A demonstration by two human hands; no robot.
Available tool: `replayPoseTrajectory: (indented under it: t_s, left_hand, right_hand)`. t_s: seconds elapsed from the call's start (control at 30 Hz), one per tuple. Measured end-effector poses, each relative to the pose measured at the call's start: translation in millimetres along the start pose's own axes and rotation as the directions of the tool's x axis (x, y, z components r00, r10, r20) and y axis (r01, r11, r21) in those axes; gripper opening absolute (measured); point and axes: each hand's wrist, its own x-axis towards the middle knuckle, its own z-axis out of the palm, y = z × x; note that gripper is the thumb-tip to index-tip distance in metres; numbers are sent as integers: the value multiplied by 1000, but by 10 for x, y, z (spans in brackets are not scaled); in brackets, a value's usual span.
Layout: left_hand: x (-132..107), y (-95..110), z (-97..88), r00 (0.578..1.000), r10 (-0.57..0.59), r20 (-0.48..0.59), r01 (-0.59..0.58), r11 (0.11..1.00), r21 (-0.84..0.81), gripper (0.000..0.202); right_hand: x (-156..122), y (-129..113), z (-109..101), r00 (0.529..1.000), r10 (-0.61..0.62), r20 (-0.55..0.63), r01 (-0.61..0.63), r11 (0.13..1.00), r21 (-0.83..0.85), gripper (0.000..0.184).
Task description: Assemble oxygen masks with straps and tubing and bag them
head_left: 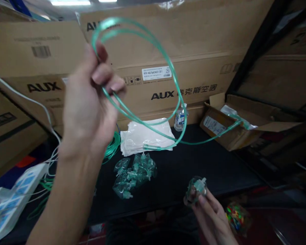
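My left hand (94, 92) is raised high, its fingers closed round a looped green tube (177, 83). The tube hangs in wide coils to the right, with a clear-green end connector (151, 147) over the white bags. Lower right, my right hand (213, 217) pinches a small clear oxygen mask (196, 189) with a pale green fitting. On the black table (193, 163), a pile of similar clear masks (135, 172) lies between my hands. A bundle of coiled green tubing (113, 148) sits behind my left forearm, partly hidden.
Stacked plastic-wrapped white bags (148, 134) and a clear bottle (180, 119) stand at the back. An open carton (226, 126) at right has green tubing over its edge. A white power strip (12, 204) with cables lies left. Large cardboard boxes (193, 68) form the back wall.
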Motion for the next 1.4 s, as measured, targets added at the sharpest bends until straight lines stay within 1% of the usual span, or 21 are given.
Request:
replayPoseTrajectory:
  t_s: [0.07,0.1,0.13,0.2,0.3,0.37,0.5,0.57,0.6,0.67,0.7,0.73,0.8,0.93,1.0,1.03,1.07,1.13,1.2,1.3,1.4]
  left_hand:
    - [-143,-383,-204,977,-204,-61,198,976,-91,44]
    - [-227,-584,-331,945,-316,-84,308,947,-94,43]
    - [-315,-780,-464,914,-388,-116,379,920,-98,42]
    - [-487,-1114,-723,845,-515,-145,520,854,-6,37]
    - [-670,-1400,-1027,779,-605,-165,621,780,74,25]
    - [-713,-1456,-1168,772,-616,-158,636,742,214,23]
    - [-655,-1427,-1393,835,-537,-121,492,629,602,27]
    - [-604,-1411,-1497,868,-486,-103,385,526,758,28]
    - [-582,-1410,-1544,888,-453,-77,295,434,851,30]
    - [-551,-1421,-1619,926,-378,17,61,193,979,32]
    - [-542,-1431,-1642,936,-344,69,-40,92,995,33]
    - [-539,-1439,-1655,943,-313,110,-105,31,994,34]
    - [-556,-1441,-1646,948,-272,165,-176,-18,984,35]
    - [-766,-1317,-1546,943,-217,251,-258,-5,966,33]
    - [-995,-1219,-1524,904,-207,373,-363,85,928,20]
    - [-1131,-1178,-1535,857,-272,438,-414,142,899,17]
    - [-1272,-1151,-1561,792,-368,487,-452,184,873,17]
    - [-1531,-1149,-1659,665,-539,516,-517,167,840,25]
    - [-1707,-1212,-1789,597,-598,535,-597,114,794,31]
    - [-1780,-1342,-1946,582,-638,505,-624,48,780,29]
    - [-1723,-1385,-1941,561,-686,463,-594,56,803,28]
  right_hand:
    - [28,-46,-18,998,-37,-57,38,999,18,37]
    - [45,-66,-31,995,-60,-79,62,998,26,35]
    - [63,-83,-48,993,-77,-94,81,996,32,32]
    - [96,-105,-90,989,-93,-112,97,995,32,29]
    - [119,-116,-152,988,-81,-127,83,996,11,27]
    - [115,-117,-179,990,-69,-125,69,998,-9,27]
    - [94,-104,-196,993,-40,-114,34,998,-57,28]
    - [86,-90,-197,993,-23,-112,14,996,-85,30]
    - [82,-83,-195,994,-17,-111,6,995,-98,31]
    - [78,-74,-189,995,-5,-102,-8,993,-122,31]
    - [76,-74,-184,996,-2,-94,-11,991,-134,29]
    - [74,-76,-177,997,1,-83,-13,989,-146,26]
    - [71,-86,-165,998,2,-57,-12,985,-173,23]
    - [75,-105,-173,1000,0,-16,-3,976,-218,22]
    - [84,-105,-196,1000,1,-5,-3,972,-235,21]
    - [90,-105,-209,1000,2,-2,-2,970,-245,21]
    - [97,-105,-220,1000,4,1,-3,967,-256,22]
    - [108,-113,-232,1000,8,7,-6,959,-282,25]
    - [116,-129,-230,1000,23,21,-15,950,-313,27]
    - [121,-157,-209,999,37,32,-24,943,-333,26]
    - [118,-185,-188,999,43,31,-31,943,-331,25]
